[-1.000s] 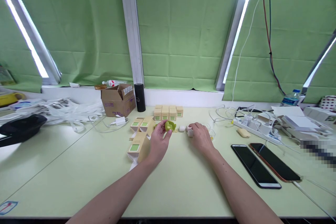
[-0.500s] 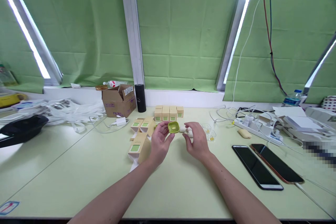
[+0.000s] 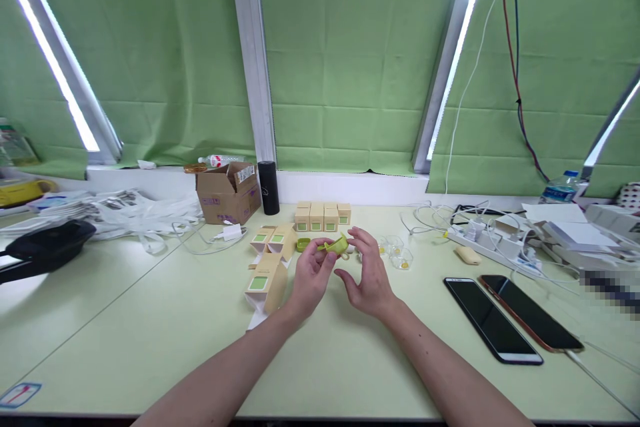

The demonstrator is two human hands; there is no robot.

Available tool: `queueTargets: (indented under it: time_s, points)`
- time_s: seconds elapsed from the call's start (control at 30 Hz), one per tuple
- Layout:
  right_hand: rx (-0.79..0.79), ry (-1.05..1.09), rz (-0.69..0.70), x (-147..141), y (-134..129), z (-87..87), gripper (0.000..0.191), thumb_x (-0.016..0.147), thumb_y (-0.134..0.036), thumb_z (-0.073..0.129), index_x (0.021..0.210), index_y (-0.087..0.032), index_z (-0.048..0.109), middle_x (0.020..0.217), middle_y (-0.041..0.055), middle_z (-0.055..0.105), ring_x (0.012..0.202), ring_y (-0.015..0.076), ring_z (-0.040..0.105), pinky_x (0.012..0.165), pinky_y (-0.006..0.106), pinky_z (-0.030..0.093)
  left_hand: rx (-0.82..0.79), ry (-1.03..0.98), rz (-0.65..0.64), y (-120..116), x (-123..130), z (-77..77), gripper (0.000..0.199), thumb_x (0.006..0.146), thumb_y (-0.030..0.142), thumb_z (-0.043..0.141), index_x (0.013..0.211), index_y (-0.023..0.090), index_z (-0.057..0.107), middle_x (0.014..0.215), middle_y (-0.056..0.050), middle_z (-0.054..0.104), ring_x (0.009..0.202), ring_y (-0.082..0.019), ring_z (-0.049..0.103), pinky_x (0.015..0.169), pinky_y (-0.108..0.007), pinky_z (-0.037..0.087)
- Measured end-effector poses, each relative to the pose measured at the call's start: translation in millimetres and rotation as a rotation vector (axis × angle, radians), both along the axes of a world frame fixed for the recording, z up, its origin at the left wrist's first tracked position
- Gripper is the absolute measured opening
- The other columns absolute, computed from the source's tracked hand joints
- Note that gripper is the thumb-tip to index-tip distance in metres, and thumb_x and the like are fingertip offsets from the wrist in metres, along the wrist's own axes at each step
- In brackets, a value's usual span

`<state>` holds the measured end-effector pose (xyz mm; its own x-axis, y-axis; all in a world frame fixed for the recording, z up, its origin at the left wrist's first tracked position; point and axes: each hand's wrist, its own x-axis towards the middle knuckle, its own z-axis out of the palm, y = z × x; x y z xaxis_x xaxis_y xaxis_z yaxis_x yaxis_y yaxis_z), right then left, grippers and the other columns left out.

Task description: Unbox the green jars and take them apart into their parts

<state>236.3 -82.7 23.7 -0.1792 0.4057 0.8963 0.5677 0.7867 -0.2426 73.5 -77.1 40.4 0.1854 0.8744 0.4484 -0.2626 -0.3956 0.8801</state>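
My left hand (image 3: 311, 275) pinches a small green case (image 3: 337, 246), a hollow shell with a ring-like loop below it, tilted on its side. Close on its right, my right hand (image 3: 369, 273) has thumb and fingers apart; whether a fingertip touches the case I cannot tell. Another small green piece (image 3: 303, 244) rests on the table just behind my left hand. Small clear plastic holders (image 3: 401, 258) with yellow spots lie beyond my right hand, which partly hides them. Left of my left hand are opened kraft boxes (image 3: 266, 282) with green squares.
Several small kraft boxes (image 3: 323, 215) stand in a row at the back. Behind them to the left are a black bottle (image 3: 269, 188) and a carton (image 3: 227, 193). Two phones (image 3: 493, 320), a beige case (image 3: 467, 255) and a power strip with cables (image 3: 493, 245) lie at right.
The green case has turned from showing its open hollow to a tilted side view. My right hand's fingers have spread and moved slightly nearer to it; the green piece behind shows more.
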Motion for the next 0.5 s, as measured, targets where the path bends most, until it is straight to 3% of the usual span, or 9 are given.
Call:
queueTargets:
  time_s: [0.23, 0.5]
  points:
    - [-0.018, 0.049, 0.009, -3.6, 2.0, -3.1, 0.063, 0.091, -0.015, 0.062, 0.147, -0.027, 0.035, 0.142, 0.0174, 0.05, 0.14, 0.0347, 0.048, 0.109, 0.062, 0.05, -0.101, 0.013, -0.048, 0.3, 6.5, -2.3, 0.051, 0.089, 0.067, 0.066, 0.091, 0.017, 0.06, 0.087, -0.009, 0.076, 0.089, -0.027, 0.079, 0.08, -0.04, 0.065]
    - [-0.062, 0.062, 0.029, -3.1, 2.6, -4.2, 0.056, 0.088, -0.01, 0.055, 0.14, -0.024, 0.039, 0.136, 0.0164, 0.05, 0.133, 0.0318, 0.05, 0.107, 0.058, 0.051, -0.106, 0.058, -0.056, 0.4, 6.4, -10.2, 0.054, 0.094, 0.067, 0.058, 0.086, 0.014, 0.066, 0.077, -0.008, 0.073, 0.078, -0.024, 0.075, 0.073, -0.039, 0.064]
